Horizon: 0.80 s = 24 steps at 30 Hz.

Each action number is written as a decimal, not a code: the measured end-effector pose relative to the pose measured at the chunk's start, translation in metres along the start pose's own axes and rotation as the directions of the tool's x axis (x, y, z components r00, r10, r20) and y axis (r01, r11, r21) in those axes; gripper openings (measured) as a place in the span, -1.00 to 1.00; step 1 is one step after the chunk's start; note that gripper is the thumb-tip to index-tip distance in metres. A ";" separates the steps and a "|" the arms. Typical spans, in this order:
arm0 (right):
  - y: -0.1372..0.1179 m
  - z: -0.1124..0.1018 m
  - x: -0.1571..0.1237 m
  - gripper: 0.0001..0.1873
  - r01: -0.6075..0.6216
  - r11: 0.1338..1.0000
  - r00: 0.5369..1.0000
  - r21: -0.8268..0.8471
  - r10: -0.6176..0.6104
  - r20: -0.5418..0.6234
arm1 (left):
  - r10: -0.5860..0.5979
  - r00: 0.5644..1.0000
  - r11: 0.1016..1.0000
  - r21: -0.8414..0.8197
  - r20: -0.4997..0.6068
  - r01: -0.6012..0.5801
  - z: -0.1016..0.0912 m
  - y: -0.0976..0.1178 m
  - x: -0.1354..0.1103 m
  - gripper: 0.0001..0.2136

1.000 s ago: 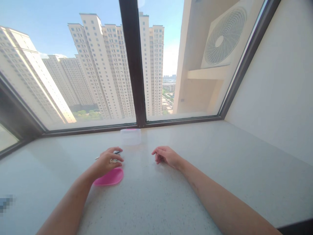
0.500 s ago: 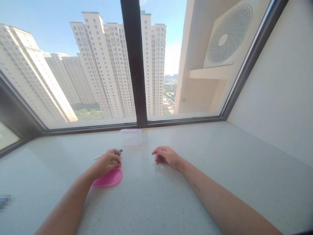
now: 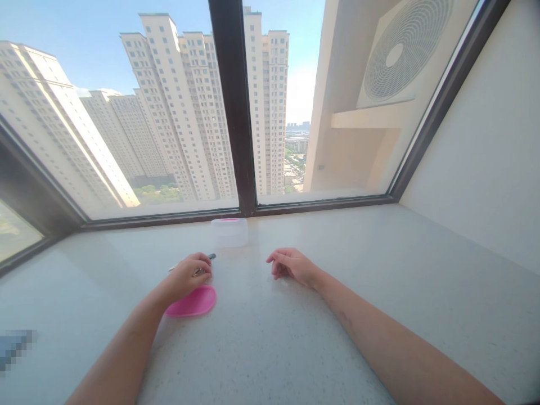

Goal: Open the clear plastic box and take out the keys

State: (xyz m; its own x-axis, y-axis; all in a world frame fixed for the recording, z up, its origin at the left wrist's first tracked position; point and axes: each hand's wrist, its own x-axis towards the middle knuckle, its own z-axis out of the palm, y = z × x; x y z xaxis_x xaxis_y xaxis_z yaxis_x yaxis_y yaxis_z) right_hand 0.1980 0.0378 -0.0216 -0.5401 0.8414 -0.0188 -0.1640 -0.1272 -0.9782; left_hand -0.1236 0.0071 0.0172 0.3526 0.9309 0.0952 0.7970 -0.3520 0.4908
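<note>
Your bench (image 3: 270,349) is a broad, smooth slab of pale speckled stone running up to a dark-framed window (image 3: 230,107); a plain white wall (image 3: 485,169) closes it off on your right. At the far edge, just under the window post, stands a small box (image 3: 229,232) of clear plastic, rounded at the corners, with a trace of pink at its top. Nearer you lies a flat pink pad (image 3: 194,302), oval and glossy, flush on the stone. Your left hand (image 3: 185,277) rests at the pad's far edge, fingers curled in a loose grip over a thin metal tool (image 3: 198,262); whether they truly pinch it or only cover it cannot be told. The tool is slim, silvery with a darker tip, and lies flat on the bench between pad and box. Its long axis runs left to right, slightly tilted, the dark tip pointing right and a little away from you, the pale end poking out left of your knuckles. Your right hand (image 3: 293,264) lies well apart from it, fingers half curled, holding nothing.
</note>
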 end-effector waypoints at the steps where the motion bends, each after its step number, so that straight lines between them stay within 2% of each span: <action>1: 0.000 -0.001 0.000 -0.63 -0.001 1.000 1.000 0.000 0.001 0.001 | -0.003 1.000 1.000 -0.006 0.008 0.003 0.000 0.002 0.000 -0.78; 5: 0.001 -0.002 0.001 -0.62 -0.001 1.000 1.000 -0.002 0.001 0.004 | -0.003 1.000 1.000 0.006 0.020 0.003 -0.001 0.006 -0.001 -0.72; 10: 0.001 -0.001 0.001 -0.63 -0.006 1.000 1.000 -0.017 0.006 -0.001 | -0.015 1.000 0.999 0.030 -0.005 0.015 -0.001 0.001 -0.002 -0.85; 17: 0.002 -0.001 0.002 -0.64 0.005 0.999 1.000 -0.032 -0.005 0.005 | -0.058 0.998 0.998 -0.007 -0.020 0.058 0.002 -0.008 0.001 -0.88; 24: 0.002 0.001 0.004 -0.61 0.005 0.999 1.000 -0.042 -0.005 0.002 | -0.007 1.000 0.993 0.116 -0.005 0.007 0.005 -0.005 0.002 -0.89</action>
State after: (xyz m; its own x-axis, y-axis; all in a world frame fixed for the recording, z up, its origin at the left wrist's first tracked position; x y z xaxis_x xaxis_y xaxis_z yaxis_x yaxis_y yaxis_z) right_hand 0.1949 0.0409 -0.0238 -0.5409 0.8410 -0.0137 -0.1315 -0.1006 -0.9862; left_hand -0.1250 0.0103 0.0108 0.3447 0.9338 0.0960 0.8510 -0.3541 0.3878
